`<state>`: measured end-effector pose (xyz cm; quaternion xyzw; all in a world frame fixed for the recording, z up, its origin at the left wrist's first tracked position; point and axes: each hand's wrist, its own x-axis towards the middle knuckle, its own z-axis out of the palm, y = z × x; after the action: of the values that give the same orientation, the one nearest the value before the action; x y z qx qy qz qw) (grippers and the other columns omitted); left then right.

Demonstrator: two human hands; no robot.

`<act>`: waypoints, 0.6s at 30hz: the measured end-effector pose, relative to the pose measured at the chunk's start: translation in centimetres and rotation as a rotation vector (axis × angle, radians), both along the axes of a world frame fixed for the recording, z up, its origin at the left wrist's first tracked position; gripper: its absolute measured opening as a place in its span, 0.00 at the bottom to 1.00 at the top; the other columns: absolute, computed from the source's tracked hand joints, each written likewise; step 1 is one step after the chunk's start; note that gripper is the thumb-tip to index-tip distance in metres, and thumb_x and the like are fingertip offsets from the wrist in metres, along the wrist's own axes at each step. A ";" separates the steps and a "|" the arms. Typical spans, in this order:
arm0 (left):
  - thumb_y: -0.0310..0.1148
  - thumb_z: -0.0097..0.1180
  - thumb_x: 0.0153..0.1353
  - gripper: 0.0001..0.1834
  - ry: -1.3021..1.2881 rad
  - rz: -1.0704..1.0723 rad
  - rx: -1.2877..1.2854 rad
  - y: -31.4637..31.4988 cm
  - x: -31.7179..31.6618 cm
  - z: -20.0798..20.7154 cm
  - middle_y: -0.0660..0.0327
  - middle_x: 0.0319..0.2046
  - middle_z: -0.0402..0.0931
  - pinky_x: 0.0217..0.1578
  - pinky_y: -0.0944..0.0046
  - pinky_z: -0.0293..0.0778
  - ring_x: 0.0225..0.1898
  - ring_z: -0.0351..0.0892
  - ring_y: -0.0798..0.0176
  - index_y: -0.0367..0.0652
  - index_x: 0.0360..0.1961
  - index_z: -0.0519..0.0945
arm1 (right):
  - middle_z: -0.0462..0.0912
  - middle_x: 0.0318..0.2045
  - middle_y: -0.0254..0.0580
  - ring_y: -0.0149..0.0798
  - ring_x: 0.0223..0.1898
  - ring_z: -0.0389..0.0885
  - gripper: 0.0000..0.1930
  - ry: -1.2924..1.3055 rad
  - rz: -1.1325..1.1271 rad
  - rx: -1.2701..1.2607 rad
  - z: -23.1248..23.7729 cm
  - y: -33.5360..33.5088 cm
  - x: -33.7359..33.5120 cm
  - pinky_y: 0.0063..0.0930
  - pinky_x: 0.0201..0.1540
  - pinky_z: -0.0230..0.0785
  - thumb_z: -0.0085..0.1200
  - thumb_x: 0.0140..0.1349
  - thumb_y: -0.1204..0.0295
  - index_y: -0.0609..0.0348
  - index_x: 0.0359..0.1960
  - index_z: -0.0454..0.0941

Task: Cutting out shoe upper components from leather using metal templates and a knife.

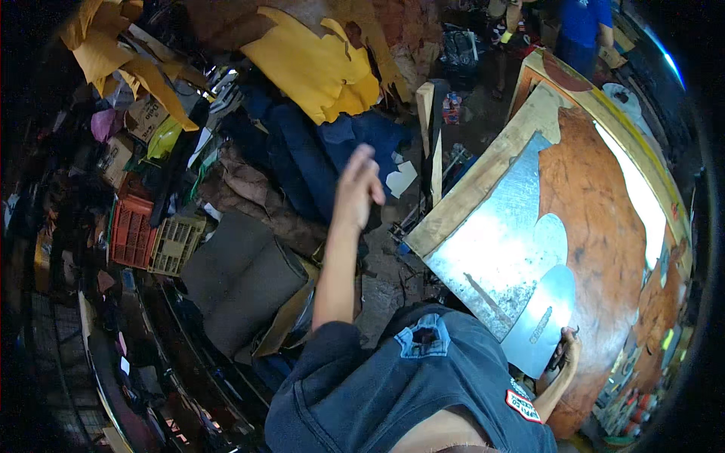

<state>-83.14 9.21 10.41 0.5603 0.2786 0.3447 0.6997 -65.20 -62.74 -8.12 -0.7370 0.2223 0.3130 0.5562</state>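
My left hand (359,187) is raised in mid-air, away from the bench. Its fingers are stretched out, slightly blurred, and nothing shows in them. At the lower right, my right hand (568,352) is closed beside the edge of a shiny metal template (542,326) with a rounded end. Something small and dark sits in its fingers, too hidden to name. The template lies partly over a larger grey metal sheet (483,249), with another rounded metal piece (551,238) beside it. Under them spreads a brown leather hide (593,219) on the workbench.
The bench has a wooden edge (461,208). Yellow leather (321,64) drapes over dark blue material (298,151) ahead. A dark grey roll (238,279), a red crate (132,230) and a cream crate (175,243) stand left. A person in blue (583,30) is at the far right.
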 end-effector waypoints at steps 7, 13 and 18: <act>0.29 0.55 0.64 0.46 0.056 0.035 -0.145 8.7 -1.6 -1.7 0.63 0.19 0.72 0.21 0.68 0.70 0.18 0.70 0.68 0.39 0.74 0.39 | 0.76 0.47 0.40 0.33 0.48 0.70 0.20 -0.020 0.061 -0.013 0.0 1.3 1.6 0.28 0.52 0.61 0.47 0.68 0.61 0.65 0.53 0.75; 0.28 0.54 0.64 0.44 0.014 0.056 -0.161 16.0 -2.0 -0.3 0.63 0.19 0.72 0.21 0.67 0.71 0.18 0.70 0.68 0.43 0.74 0.41 | 0.77 0.52 0.41 0.34 0.55 0.71 0.22 -0.026 0.204 0.029 -1.6 5.7 5.6 0.29 0.58 0.62 0.46 0.68 0.61 0.66 0.55 0.75; 0.28 0.53 0.63 0.42 -0.040 0.148 0.094 12.8 -3.4 5.0 0.61 0.20 0.73 0.20 0.68 0.71 0.18 0.71 0.68 0.46 0.74 0.45 | 0.74 0.58 0.43 0.40 0.62 0.68 0.22 -0.004 0.139 0.081 -3.6 6.3 6.8 0.36 0.64 0.61 0.49 0.65 0.59 0.58 0.57 0.75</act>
<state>-86.53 21.98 15.37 0.5633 0.2889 0.4194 0.6507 -58.44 -56.49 -11.71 -0.7281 0.1565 0.3580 0.5631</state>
